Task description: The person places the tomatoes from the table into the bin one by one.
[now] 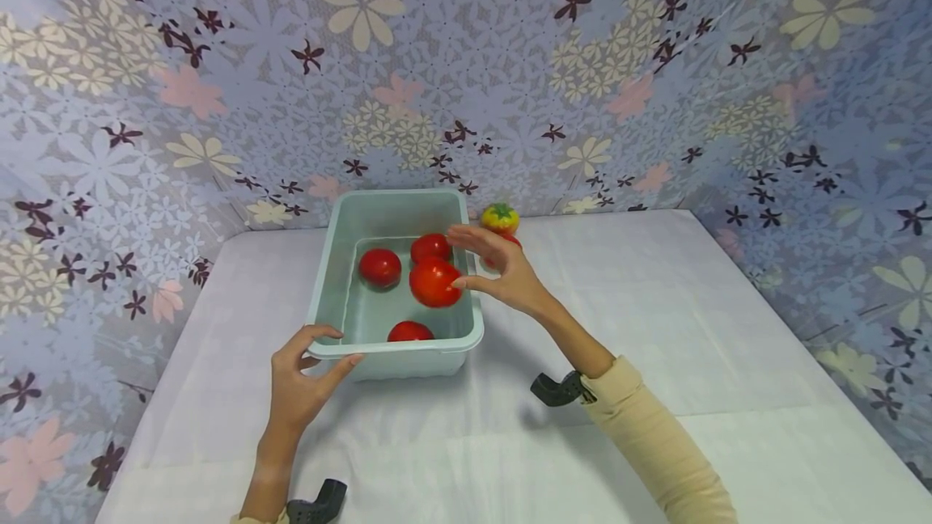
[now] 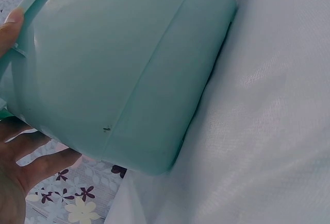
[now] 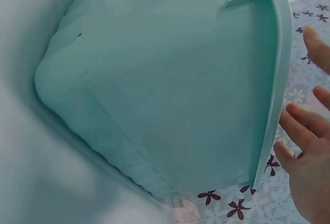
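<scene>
A pale green plastic tub (image 1: 396, 356) stands on the table, with several red tomatoes inside, among them a tomato (image 1: 379, 268) on the left and another (image 1: 410, 331) by the front wall. My left hand (image 1: 300, 378) grips the tub's front left corner, thumb outside the wall. Over the right rim, my right hand (image 1: 502, 269) has its fingers spread. Its thumb tip overlaps the edge of a large tomato (image 1: 434, 282) in the head view. The right wrist view shows the spread fingers (image 3: 304, 126) beside the rim, with no tomato visible there.
Behind the right hand, outside the tub, sit a yellow-and-red fruit with a green top (image 1: 500, 218) and a red one (image 1: 513, 239), partly hidden by the hand. A white cloth covers the table (image 1: 641, 306). Flower-patterned covering (image 1: 510, 103) rises behind and at the sides.
</scene>
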{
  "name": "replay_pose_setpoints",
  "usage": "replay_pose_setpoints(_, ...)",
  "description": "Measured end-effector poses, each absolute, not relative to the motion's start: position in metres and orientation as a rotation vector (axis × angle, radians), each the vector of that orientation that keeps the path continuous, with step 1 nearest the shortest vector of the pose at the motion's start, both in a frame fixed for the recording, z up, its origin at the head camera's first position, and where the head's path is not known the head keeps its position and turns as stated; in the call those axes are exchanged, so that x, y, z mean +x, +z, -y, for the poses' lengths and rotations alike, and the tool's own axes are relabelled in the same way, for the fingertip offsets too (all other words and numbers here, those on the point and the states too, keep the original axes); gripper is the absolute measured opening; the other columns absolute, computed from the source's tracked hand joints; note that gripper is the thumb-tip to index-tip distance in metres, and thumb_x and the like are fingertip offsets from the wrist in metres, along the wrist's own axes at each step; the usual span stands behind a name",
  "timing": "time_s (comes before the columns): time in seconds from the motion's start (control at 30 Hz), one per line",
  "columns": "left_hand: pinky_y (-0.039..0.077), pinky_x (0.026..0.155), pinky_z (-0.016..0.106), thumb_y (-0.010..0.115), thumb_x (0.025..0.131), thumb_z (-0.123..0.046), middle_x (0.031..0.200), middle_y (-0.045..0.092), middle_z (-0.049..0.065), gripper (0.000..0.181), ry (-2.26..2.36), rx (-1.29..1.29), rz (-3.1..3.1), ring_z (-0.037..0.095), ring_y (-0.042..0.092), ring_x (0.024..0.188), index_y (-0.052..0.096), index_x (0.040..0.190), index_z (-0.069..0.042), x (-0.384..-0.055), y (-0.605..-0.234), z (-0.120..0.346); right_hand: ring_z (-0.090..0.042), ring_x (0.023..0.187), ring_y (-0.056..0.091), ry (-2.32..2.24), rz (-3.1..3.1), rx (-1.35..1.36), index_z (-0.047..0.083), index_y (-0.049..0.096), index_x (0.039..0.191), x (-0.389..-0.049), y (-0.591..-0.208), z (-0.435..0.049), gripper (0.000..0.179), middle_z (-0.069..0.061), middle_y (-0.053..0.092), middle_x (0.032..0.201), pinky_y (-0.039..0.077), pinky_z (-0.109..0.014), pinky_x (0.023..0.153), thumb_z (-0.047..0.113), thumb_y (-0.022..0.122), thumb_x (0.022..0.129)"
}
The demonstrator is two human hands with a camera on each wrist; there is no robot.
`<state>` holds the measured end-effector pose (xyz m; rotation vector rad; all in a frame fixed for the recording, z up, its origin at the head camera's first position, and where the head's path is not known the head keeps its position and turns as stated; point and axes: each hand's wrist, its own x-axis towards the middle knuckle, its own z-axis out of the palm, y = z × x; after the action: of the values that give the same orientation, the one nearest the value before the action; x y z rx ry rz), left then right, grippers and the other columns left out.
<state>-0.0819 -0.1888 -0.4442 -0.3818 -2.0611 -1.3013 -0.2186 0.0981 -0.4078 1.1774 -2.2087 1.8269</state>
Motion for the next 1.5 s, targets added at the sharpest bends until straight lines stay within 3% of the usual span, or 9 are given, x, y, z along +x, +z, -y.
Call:
replay_pose_setpoints(0.2,0.046,0.060,0.012,0.081,0.059,0.011,0.083,0.066,0.021,0.037,-1.289,-0.372,2.070,-0.009,0.054,0.083,0.065,0.092,0.003,-0.085,-0.451,0.192,-0.031,0.113,0.063,1.784,2.091,1.115,-0.005,0.054,0.131,-0.221,-0.409,-0.098,0.053,-0.026,0.062,0.124,0.043,-0.043,0.106,-0.005,0.073,0.082)
replay_pose_setpoints(0.4,0.046,0.060,0.013,0.082,0.058,0.010,0.084,0.067,0.013,0.039,-1.276,-0.344,2.087,-0.008,0.054,0.083,0.066,0.092,0.001,-0.089,-0.459,0.194,-0.013,0.094,0.069,1.812,2.041,0.933,-0.010,0.063,0.116,-0.222,-0.413,-0.100,0.036,-0.027,0.069,0.104,0.056,-0.030,0.082,-0.008,0.072,0.081)
replay_pose_setpoints(0.6,0.047,0.060,0.013,0.080,0.059,0.011,0.082,0.066,0.018,0.036,-1.288,-0.367,2.071,-0.009,0.054,0.081,0.065,0.091,0.004,-0.082,-0.443,0.189,-0.019,0.087,0.071,1.797,2.087,0.748,-0.005,0.070,0.107,-0.225,-0.415,-0.105,0.026,-0.024,0.071,0.100,0.058,-0.026,0.071,-0.005,0.073,0.081)
replay_pose_setpoints(0.87,0.048,0.060,0.013,0.080,0.060,0.012,0.082,0.066,0.016,0.034,-1.302,-0.375,2.073,-0.007,0.054,0.080,0.065,0.091,0.006,-0.081,-0.441,0.188,-0.038,0.094,0.068,1.731,2.104,0.601,-0.014,0.068,0.102,-0.229,-0.419,-0.121,0.017,-0.032,0.068,0.099,0.054,-0.023,0.083,-0.010,0.066,0.085)
replay_pose_setpoints(1.13,0.047,0.058,0.013,0.081,0.057,0.013,0.080,0.065,0.014,0.036,-1.279,-0.383,2.079,-0.007,0.054,0.080,0.064,0.089,0.006,-0.081,-0.440,0.189,-0.040,0.102,0.066,1.690,2.141,0.410,-0.011,0.070,0.104,-0.253,-0.458,-0.148,0.019,-0.026,0.069,0.109,0.052,-0.022,0.085,-0.012,0.061,0.087)
replay_pose_setpoints(1.33,0.047,0.059,0.013,0.081,0.059,0.014,0.081,0.065,0.020,0.036,-1.279,-0.386,2.092,-0.009,0.053,0.081,0.064,0.090,0.006,-0.080,-0.438,0.190,-0.034,0.128,0.053,1.602,2.307,0.288,-0.007,0.063,0.121,-0.270,-0.483,-0.157,0.036,-0.021,0.061,0.130,0.040,-0.042,0.109,-0.001,0.069,0.086)
replay_pose_setpoints(1.5,0.047,0.059,0.012,0.080,0.059,0.013,0.083,0.067,0.005,0.036,-1.294,-0.387,2.079,-0.008,0.054,0.081,0.064,0.090,0.005,-0.082,-0.441,0.190,-0.034,0.137,0.043,1.550,2.463,0.218,-0.002,0.052,0.137,-0.272,-0.489,-0.157,0.065,-0.018,0.050,0.144,0.033,-0.047,0.114,0.017,0.079,0.081)
